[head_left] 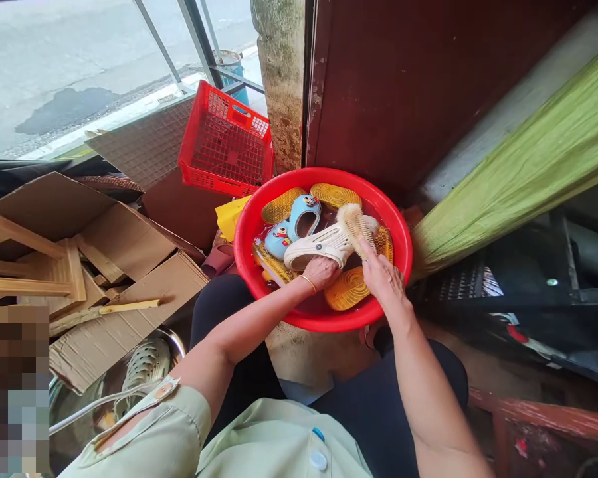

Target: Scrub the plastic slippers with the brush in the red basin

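My left hand (321,272) grips a cream clog (329,244) from below, its fingers partly hidden inside the shoe opening. In my right hand (381,273) is a scrubbing brush (353,224), its pale bristles against the toe part of the clog. Both hands are over a round red basin (323,322) of water. Around the clog lie a pair of light blue clogs (303,218) with cartoon figures and several yellow-soled slippers (347,289), soles up.
A red plastic crate (229,143) stands behind the basin, beside a worn post (282,79). Cardboard (124,242) and wooden pieces (30,272) lie at the left, above a metal bowl holding another pale clog (147,368). A green cloth (518,159) hangs at the right.
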Tool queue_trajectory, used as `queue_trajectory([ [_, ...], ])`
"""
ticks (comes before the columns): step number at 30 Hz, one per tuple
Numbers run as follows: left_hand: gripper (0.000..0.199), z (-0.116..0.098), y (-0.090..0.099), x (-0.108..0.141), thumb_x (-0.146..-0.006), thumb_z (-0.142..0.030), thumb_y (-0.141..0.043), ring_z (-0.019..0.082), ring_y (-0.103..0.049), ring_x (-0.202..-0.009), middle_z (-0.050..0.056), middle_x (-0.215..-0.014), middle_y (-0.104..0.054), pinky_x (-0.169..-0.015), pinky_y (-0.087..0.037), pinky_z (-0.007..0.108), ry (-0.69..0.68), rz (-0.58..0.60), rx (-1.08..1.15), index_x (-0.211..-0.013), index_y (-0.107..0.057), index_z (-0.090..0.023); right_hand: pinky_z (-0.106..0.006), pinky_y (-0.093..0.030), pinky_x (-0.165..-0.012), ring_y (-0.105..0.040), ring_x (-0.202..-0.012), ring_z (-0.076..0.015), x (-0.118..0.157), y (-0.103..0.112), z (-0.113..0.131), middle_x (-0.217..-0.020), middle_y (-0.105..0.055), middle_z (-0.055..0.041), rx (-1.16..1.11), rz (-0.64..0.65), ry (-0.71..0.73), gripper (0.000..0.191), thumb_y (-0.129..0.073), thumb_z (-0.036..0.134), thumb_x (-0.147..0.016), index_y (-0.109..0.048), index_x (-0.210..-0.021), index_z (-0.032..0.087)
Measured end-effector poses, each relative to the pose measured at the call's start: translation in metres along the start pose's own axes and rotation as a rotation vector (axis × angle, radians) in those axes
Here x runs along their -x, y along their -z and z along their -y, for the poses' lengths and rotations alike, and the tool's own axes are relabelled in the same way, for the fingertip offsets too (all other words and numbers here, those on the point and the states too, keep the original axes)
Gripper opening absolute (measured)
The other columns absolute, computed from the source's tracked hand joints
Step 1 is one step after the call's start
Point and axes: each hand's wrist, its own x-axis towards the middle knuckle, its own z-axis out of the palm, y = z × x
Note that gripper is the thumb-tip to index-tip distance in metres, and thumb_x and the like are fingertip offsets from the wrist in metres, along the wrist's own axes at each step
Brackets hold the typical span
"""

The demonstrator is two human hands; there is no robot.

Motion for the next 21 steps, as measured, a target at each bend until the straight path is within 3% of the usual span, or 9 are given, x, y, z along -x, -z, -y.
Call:
queue_trajectory([
  [2,0.048,0.001,0.002,0.002,-0.098,-0.031,-0.055,0.035,-0.055,-0.136,0.023,-0.143,-0.062,-0.119,-0.039,0.050,0.003,0.057,-0.081,-0.140,-0.060,-0.009,-0.035,-0.055,-0.077,-0.071,-0.092,-0.0272,-0.004,-0.001,0.000,-0.110,-0.073,-0.0142,-0.009,-0.010,-0.037,0.067,-0.037,0.030,-0.107,-0.016,-0.170,0.027],
  [4,0.048,0.002,0.003,0.003,-0.096,-0.031,-0.057,0.035,-0.057,-0.134,0.021,-0.142,-0.063,-0.117,-0.039,0.051,-0.012,0.102,-0.130,-0.139,-0.061,-0.011,-0.035,-0.056,-0.079,-0.072,-0.093,-0.0274,-0.001,0.000,0.009,-0.109,-0.074,-0.0145,-0.027,0.013,0.012,0.066,-0.037,0.028,-0.107,-0.018,-0.170,0.025],
  [7,0.047,0.005,-0.003,0.005,-0.098,-0.027,-0.051,0.032,-0.056,-0.136,0.020,-0.142,-0.063,-0.119,-0.037,0.049,-0.039,0.154,-0.171,-0.142,-0.059,-0.011,-0.034,-0.055,-0.079,-0.072,-0.091,-0.0265,0.016,0.009,0.035,-0.107,-0.074,-0.0125,0.012,0.099,0.158,0.066,-0.040,0.028,-0.105,-0.022,-0.169,0.030],
  [10,0.059,0.007,-0.015,0.007,-0.097,-0.020,-0.046,0.031,-0.046,-0.146,0.020,-0.155,-0.052,-0.125,-0.029,0.048,-0.055,0.175,-0.195,-0.155,-0.045,-0.009,-0.032,-0.053,-0.079,-0.073,-0.090,-0.0248,0.032,0.019,0.050,-0.105,-0.074,-0.0111,0.081,0.177,0.227,0.065,-0.042,0.028,-0.105,-0.026,-0.167,0.036],
  [13,0.067,0.009,-0.022,0.010,-0.096,-0.019,-0.047,0.032,-0.036,-0.153,0.019,-0.161,-0.045,-0.129,-0.020,0.049,-0.036,0.154,-0.190,-0.161,-0.035,-0.011,-0.032,-0.053,-0.083,-0.073,-0.097,-0.0246,0.032,0.024,0.036,-0.111,-0.076,-0.0085,0.071,0.213,0.216,0.063,-0.045,0.031,-0.105,-0.030,-0.165,0.042],
  [18,0.065,0.010,-0.019,0.010,-0.096,-0.021,-0.049,0.034,-0.029,-0.157,0.021,-0.162,-0.043,-0.130,-0.014,0.056,-0.037,0.122,-0.195,-0.159,-0.040,-0.011,-0.031,-0.053,-0.088,-0.070,-0.111,-0.0234,0.018,0.023,-0.012,-0.130,-0.073,-0.0025,-0.036,0.187,0.133,0.061,-0.046,0.033,-0.105,-0.032,-0.163,0.046],
  [21,0.064,0.011,-0.017,0.010,-0.094,-0.018,-0.048,0.032,-0.031,-0.156,0.020,-0.163,-0.042,-0.130,-0.015,0.057,-0.043,0.123,-0.189,-0.157,-0.044,-0.012,-0.032,-0.054,-0.086,-0.071,-0.107,-0.0248,0.020,0.017,-0.005,-0.124,-0.075,-0.0066,0.008,0.165,0.088,0.062,-0.044,0.034,-0.106,-0.028,-0.165,0.042],
])
